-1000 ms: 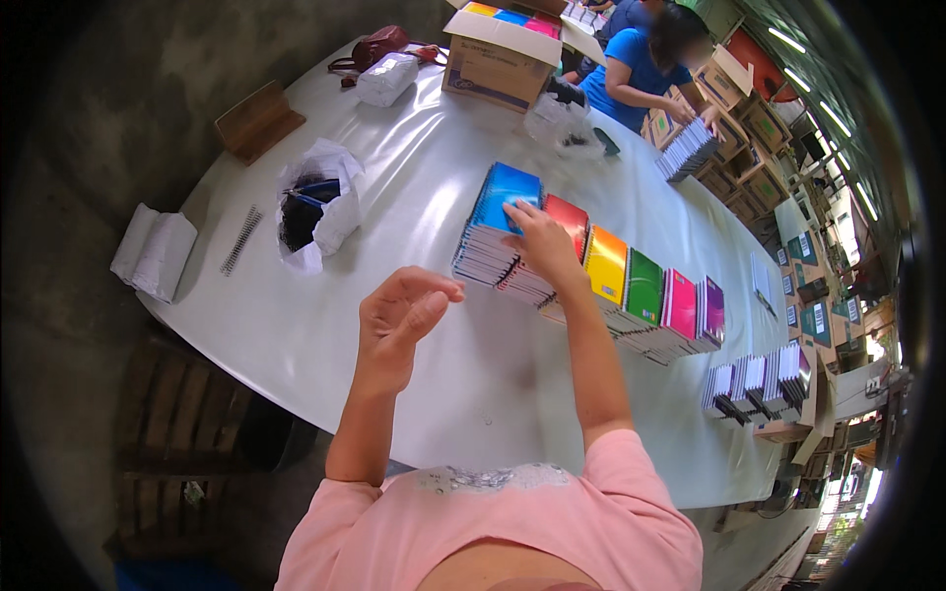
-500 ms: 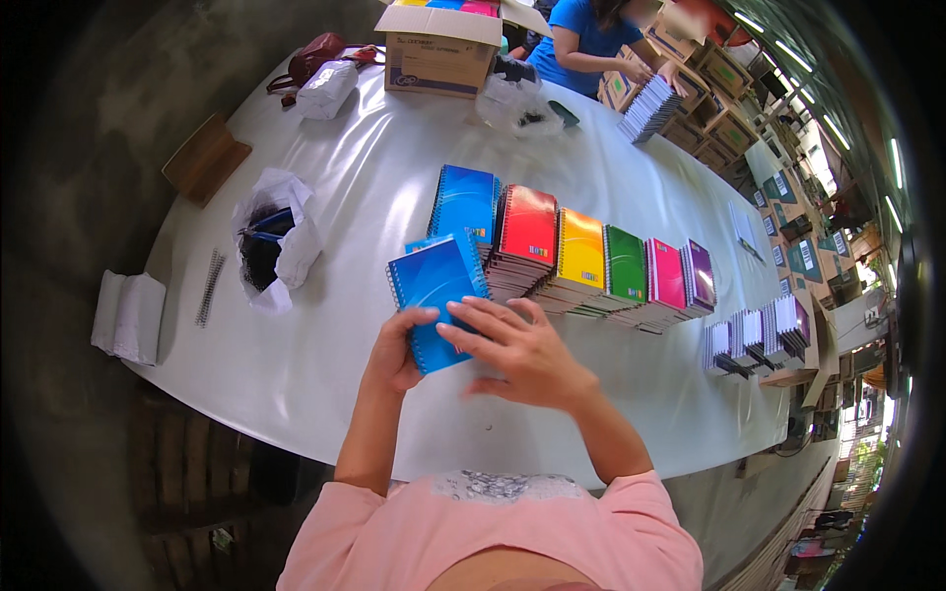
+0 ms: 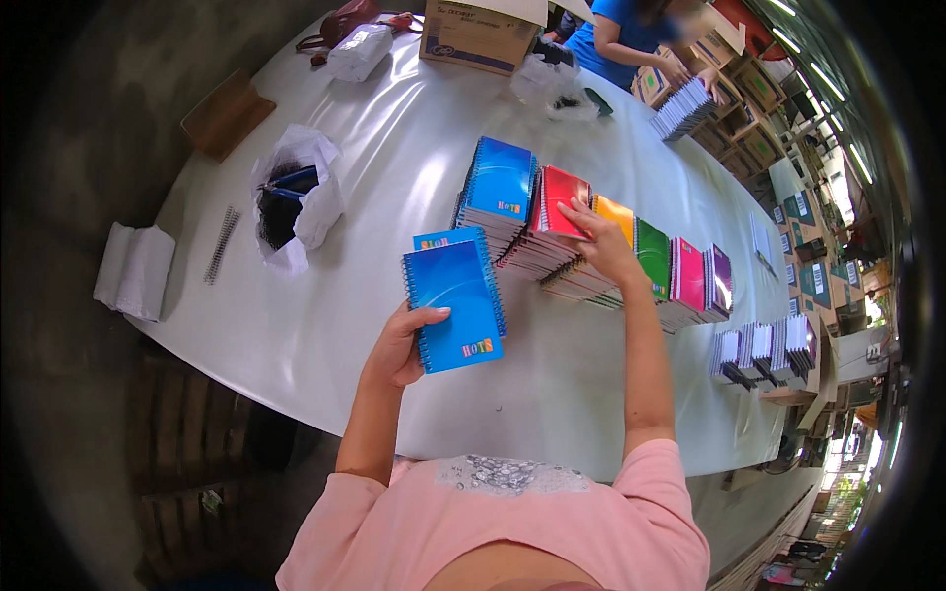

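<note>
My left hand [image 3: 400,345] grips a pair of blue spiral notebooks, its thumb across the front cover. The upper blue notebook [image 3: 453,300] overlaps another blue notebook [image 3: 430,239] that juts out behind it. My right hand [image 3: 603,242] reaches to the top of the red stack, fingers over the cover of a red spiral notebook [image 3: 560,193] and its thumb hidden. Beside it stand a blue notebook stack [image 3: 501,177], a yellow stack [image 3: 613,214], a green stack [image 3: 651,254], a pink stack [image 3: 688,272] and a purple stack [image 3: 720,278].
A white bag [image 3: 320,202] with dark contents and a loose wire coil [image 3: 223,244] lie to the left. White wrapped packages [image 3: 135,271], a cardboard box [image 3: 473,37] and more notebook piles [image 3: 764,353] line the table [image 3: 374,227]. A co-worker in blue [image 3: 616,39] handles notebooks at the far side.
My right hand has left the blue notebooks and moved right and away to the red stack. The left hand still holds the blue notebooks. The whole view has shifted slightly.
</note>
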{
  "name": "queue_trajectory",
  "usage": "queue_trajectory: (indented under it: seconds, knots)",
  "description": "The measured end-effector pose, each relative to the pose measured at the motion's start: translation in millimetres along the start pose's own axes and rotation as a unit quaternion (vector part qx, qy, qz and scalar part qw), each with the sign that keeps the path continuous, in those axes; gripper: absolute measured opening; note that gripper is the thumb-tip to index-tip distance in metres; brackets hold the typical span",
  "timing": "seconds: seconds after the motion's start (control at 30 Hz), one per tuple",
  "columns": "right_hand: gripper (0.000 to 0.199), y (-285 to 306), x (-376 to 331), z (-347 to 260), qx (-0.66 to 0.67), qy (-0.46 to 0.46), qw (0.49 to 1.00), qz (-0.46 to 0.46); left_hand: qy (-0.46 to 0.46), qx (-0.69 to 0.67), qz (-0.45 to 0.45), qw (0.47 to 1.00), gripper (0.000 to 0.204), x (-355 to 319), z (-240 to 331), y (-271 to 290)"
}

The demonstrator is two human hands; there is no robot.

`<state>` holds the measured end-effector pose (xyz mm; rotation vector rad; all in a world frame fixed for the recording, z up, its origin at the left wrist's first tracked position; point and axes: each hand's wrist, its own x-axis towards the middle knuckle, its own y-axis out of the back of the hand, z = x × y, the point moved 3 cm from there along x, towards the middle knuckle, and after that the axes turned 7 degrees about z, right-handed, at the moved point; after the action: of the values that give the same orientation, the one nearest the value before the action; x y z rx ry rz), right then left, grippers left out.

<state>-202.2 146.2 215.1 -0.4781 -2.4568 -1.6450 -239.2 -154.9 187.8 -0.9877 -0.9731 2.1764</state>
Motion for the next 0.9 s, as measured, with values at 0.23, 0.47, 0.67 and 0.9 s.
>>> queue_trajectory:
  seconds: [0.23,0.47,0.67,0.9]
  knots:
    - [0.050,5.3,-2.0,-15.6,-0.041,0.024,0.994,0.095,0.041,0.008,-0.039,0.998,0.048,9.4,-11.1,-9.6]
    - [0.048,39.9,-19.8,-82.8,-0.119,0.035,0.959,0.253,0.107,0.017,-0.024,0.994,0.047,26.4,-41.8,0.6]
    - [0.055,46.5,-79.0,-152.1,-0.162,0.070,0.959,0.220,0.162,-0.136,-0.168,0.963,0.070,28.4,-74.8,-23.4]
    - [0.053,15.1,-135.8,-168.6,-0.104,0.139,0.984,-0.044,0.194,0.025,-0.104,0.975,0.047,31.5,-87.4,15.2]
